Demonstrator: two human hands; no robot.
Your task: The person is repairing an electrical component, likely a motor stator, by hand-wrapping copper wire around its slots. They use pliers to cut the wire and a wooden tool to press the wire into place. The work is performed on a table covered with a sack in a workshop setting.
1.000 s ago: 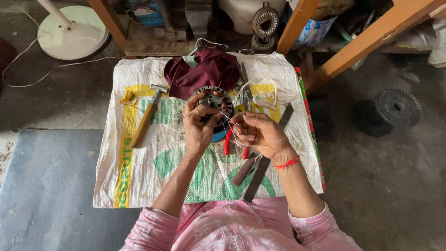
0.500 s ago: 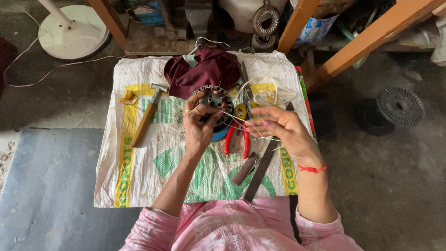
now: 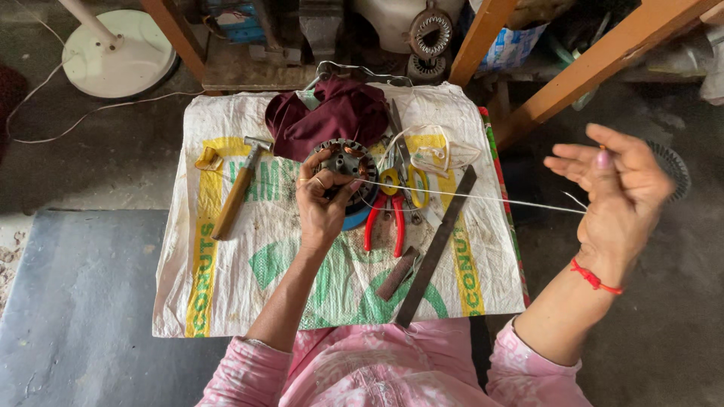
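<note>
We note a low table [image 3: 226,301] covered by a woven white sack with green and yellow print, serving as a work mat that keeps small parts off the concrete floor [image 3: 656,332]. A grey mat [image 3: 75,301] lies to its left.

Next in size, a maroon cloth [image 3: 324,117] sits bunched at the far edge, out of the working area. A dark flat metal bar [image 3: 437,245] lies slanted at the near right, with a short brown piece [image 3: 397,273] beside it. A wooden-handled hammer [image 3: 232,192] rests to the left, head away from us.

The round toothed motor core [image 3: 348,160] stands near the table's middle on a blue base. Our left hand [image 3: 323,203] clamps it, fingers curled tight over its rim, we judge to keep it from turning under the pull.

Our right hand [image 3: 611,185] is out past the table's right edge, palm up, fingers mostly spread; the thumb and forefinger appear to pinch the thin white thread [image 3: 483,197], though we cannot tell the grip exactly. The thread runs taut from core to hand.

Red-handled pliers [image 3: 385,222] and yellow-handled scissors [image 3: 403,185] lie just right of the core, within reach.
</note>
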